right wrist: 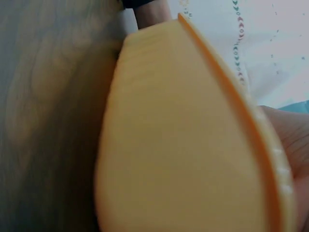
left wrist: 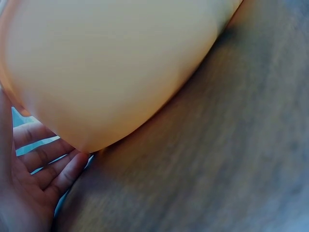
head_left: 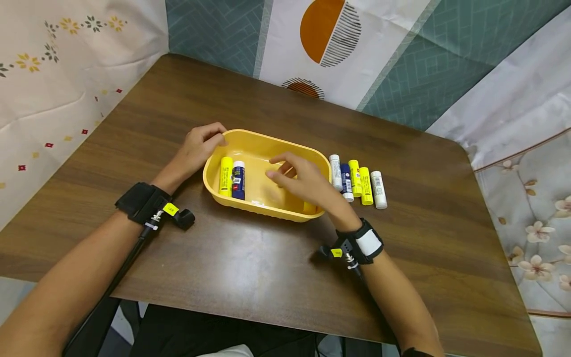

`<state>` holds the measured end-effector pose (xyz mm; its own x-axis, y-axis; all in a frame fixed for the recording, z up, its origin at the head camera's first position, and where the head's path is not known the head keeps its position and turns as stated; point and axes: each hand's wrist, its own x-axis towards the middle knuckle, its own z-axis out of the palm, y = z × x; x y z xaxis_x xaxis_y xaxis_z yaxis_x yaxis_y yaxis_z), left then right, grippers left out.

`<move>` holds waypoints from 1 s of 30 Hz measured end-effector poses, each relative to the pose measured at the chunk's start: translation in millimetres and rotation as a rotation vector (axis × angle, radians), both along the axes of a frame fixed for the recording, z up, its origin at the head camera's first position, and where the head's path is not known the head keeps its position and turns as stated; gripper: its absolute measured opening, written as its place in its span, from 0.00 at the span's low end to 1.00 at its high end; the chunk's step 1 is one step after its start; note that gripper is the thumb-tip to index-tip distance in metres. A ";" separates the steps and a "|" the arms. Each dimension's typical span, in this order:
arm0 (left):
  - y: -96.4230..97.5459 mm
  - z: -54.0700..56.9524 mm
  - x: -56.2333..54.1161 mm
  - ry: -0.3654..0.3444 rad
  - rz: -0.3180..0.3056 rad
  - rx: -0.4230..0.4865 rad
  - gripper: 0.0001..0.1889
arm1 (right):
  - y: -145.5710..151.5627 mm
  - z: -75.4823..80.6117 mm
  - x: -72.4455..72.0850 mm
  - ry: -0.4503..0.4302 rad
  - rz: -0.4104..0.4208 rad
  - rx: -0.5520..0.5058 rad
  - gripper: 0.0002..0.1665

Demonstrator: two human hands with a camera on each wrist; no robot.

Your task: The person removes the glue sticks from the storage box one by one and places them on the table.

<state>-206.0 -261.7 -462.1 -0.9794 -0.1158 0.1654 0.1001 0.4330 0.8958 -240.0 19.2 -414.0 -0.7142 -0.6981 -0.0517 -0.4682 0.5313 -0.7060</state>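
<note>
A yellow plastic tub (head_left: 254, 210) stands on the table. My left hand (head_left: 198, 146) holds its far left corner at the rim; in the left wrist view, the fingers (left wrist: 43, 159) lie against the tub's outer wall. Inside, at the left end, a yellow glue stick (head_left: 226, 177) and a dark blue glue stick (head_left: 238, 181) lie side by side. Over the tub's right half hovers my right hand (head_left: 301, 178), fingers loosely bent, thumb apart from them, with nothing visible between them. The tub's wall hides most of this hand in the right wrist view.
Just right of the tub, several glue sticks lie in a row: a white one (head_left: 335, 172), a blue one (head_left: 346, 182), a yellow one (head_left: 355, 178), another yellow one (head_left: 366, 186) and another white one (head_left: 378, 190). Brown wood table (head_left: 214, 277) extends around them; patterned cloths hang behind.
</note>
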 end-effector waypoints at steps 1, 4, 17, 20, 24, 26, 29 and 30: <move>0.0 0.2 0.4 0.000 0.001 -0.003 0.14 | -4.2 -2.0 0.1 -0.004 -0.005 0.005 0.27; -0.2 0.3 1.5 -0.009 0.007 -0.013 0.14 | -17.2 -5.8 0.7 -0.024 -0.021 0.037 0.32; 1.2 0.0 0.4 0.017 0.003 -0.003 0.13 | -67.7 2.8 18.3 0.001 0.167 0.336 0.52; 2.0 0.9 -0.8 0.035 0.000 -0.003 0.13 | -71.7 3.0 20.2 0.022 0.211 0.342 0.51; 2.8 1.7 -0.9 0.031 -0.009 -0.007 0.12 | -71.1 3.5 19.7 -0.012 0.242 0.326 0.53; 2.8 1.6 -1.1 0.029 -0.006 -0.006 0.12 | -70.5 3.7 19.8 -0.025 0.241 0.306 0.53; 2.2 1.3 -0.7 0.023 0.007 -0.003 0.12 | -70.5 2.4 21.2 -0.021 0.219 0.280 0.52; 1.8 1.0 -0.7 0.021 0.010 -0.002 0.13 | -70.6 1.6 21.8 -0.031 0.202 0.272 0.51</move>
